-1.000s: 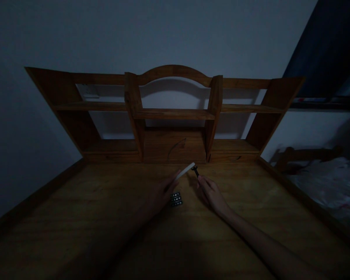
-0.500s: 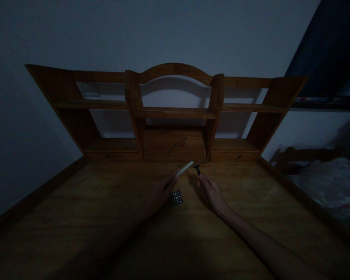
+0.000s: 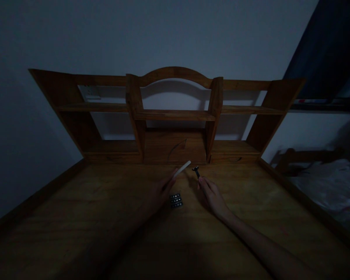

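Observation:
My left hand (image 3: 160, 193), dim in the low light, is closed on a slim white stick-like object (image 3: 182, 168), whose free end points up and to the right. Its exact kind is too dark to tell. In my right hand (image 3: 213, 196) the fingers wrap the handle of a dark razor (image 3: 196, 172), its head pointing away from me. A small gap separates the razor head from the white object's tip. On the desk, just right of and below my left hand, lies a dark block in several shiny rows, resembling razor cartridges (image 3: 175, 200).
The wooden desk (image 3: 221, 241) has raised edges at both sides. At its back stands a wooden shelf unit (image 3: 175, 114) against the wall. To the right, beyond the desk edge, are plastic-looking wrapping (image 3: 332, 190) and a dark curtain (image 3: 321, 50).
My left hand and the white object have drawn slightly left, away from the razor head. The razor has tilted a little. The whole view has shifted slightly.

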Available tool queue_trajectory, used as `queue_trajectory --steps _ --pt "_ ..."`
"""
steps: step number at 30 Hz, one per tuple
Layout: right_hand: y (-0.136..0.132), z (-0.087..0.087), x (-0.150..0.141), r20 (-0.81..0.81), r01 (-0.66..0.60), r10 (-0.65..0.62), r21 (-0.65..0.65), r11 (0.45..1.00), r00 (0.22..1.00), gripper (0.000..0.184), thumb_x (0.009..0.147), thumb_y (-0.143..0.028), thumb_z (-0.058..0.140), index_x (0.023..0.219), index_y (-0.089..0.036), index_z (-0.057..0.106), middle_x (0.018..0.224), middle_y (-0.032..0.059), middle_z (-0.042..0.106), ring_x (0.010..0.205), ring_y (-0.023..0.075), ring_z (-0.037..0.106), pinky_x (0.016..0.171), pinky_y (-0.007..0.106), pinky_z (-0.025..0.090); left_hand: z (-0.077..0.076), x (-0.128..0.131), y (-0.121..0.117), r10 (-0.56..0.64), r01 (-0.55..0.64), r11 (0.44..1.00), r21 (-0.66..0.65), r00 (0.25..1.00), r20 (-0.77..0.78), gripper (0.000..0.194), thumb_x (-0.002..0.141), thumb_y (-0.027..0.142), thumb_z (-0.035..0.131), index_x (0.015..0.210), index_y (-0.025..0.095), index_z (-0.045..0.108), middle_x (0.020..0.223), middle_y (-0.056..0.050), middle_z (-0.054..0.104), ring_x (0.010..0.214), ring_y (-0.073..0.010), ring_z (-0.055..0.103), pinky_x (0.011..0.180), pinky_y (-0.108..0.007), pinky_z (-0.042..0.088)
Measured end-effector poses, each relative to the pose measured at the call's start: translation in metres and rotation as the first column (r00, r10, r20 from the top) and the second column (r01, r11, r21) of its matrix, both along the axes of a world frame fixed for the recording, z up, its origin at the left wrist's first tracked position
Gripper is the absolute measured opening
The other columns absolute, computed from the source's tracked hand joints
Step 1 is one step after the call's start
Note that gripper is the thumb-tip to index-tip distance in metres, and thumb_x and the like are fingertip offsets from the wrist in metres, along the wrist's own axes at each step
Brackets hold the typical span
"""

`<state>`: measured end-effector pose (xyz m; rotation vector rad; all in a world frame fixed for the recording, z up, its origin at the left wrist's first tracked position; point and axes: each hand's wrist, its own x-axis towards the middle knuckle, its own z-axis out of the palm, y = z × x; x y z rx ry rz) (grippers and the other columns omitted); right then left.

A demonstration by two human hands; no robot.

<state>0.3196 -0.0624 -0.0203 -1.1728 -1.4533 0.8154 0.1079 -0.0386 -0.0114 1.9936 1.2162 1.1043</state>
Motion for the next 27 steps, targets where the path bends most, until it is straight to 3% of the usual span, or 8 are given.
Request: queue_trajectory --steps 4,10,18,23,27 --pt "0.003 -0.0028 0.0005 -0.021 -0.005 0.004 -0.015 1.0 1.0 0.038 0.09 -0.048 0.04 0.07 -0.018 0.054 0.068 0.0008 0.052 0.065 0.0151 0.048 0.062 0.024 0.037 0.0039 0.0053 -0.0073 -0.14 0.141 0.99 0.015 0.989 -0.043 0.042 0.092 0.04 0.038 0.132 0.03 0.044 0.13 0.003 0.053 0.122 -0.0207 0.048 0.107 -0.039 0.034" --pt "0.0037 -0.0022 0.0008 -0.078 -0.035 0.032 -0.045 0.998 0.996 0.041 0.089 -0.052 0.039 0.069 -0.018 0.052 0.064 -0.0007 0.048 0.06 0.0141 0.045 0.059 0.025 0.036 0.0037 0.0006 -0.003 0.037 -0.037 0.999 0.025 0.999 0.029 0.042 0.091 0.041 0.04 0.13 0.027 0.048 0.129 0.001 0.055 0.117 -0.0207 0.052 0.103 -0.039 0.04" --pt "0.0022 0.0003 0.0007 -0.101 -0.038 0.03 -0.082 0.996 0.994 0.041 0.087 -0.053 0.042 0.067 -0.019 0.053 0.061 -0.0008 0.048 0.057 0.0141 0.044 0.054 0.025 0.033 0.0008 0.0011 -0.003 -0.039 0.042 0.994 0.103 0.999 -0.032 0.042 0.091 0.038 0.04 0.133 0.033 0.043 0.129 0.003 0.054 0.114 -0.0202 0.055 0.099 -0.039 0.043" --pt "0.0019 0.0031 0.001 -0.115 -0.056 0.044 -0.109 0.992 0.992 0.043 0.087 -0.055 0.041 0.066 -0.019 0.051 0.053 -0.0027 0.042 0.047 0.0123 0.036 0.047 0.025 0.027 -0.0014 0.0012 -0.0023 -0.015 0.019 0.994 0.106 0.999 -0.029 0.043 0.091 0.038 0.041 0.134 0.032 0.041 0.129 0.002 0.054 0.113 -0.0209 0.056 0.097 -0.038 0.045" --pt "0.0039 0.0003 0.0014 -0.127 -0.05 0.037 -0.101 0.994 0.991 0.044 0.086 -0.056 0.041 0.066 -0.018 0.051 0.055 -0.0022 0.043 0.049 0.0124 0.038 0.047 0.025 0.028 -0.0022 0.0011 -0.0025 -0.024 0.029 0.997 0.066 0.997 -0.079 0.044 0.092 0.037 0.039 0.136 0.034 0.037 0.131 0.003 0.053 0.114 -0.0205 0.055 0.098 -0.039 0.044"
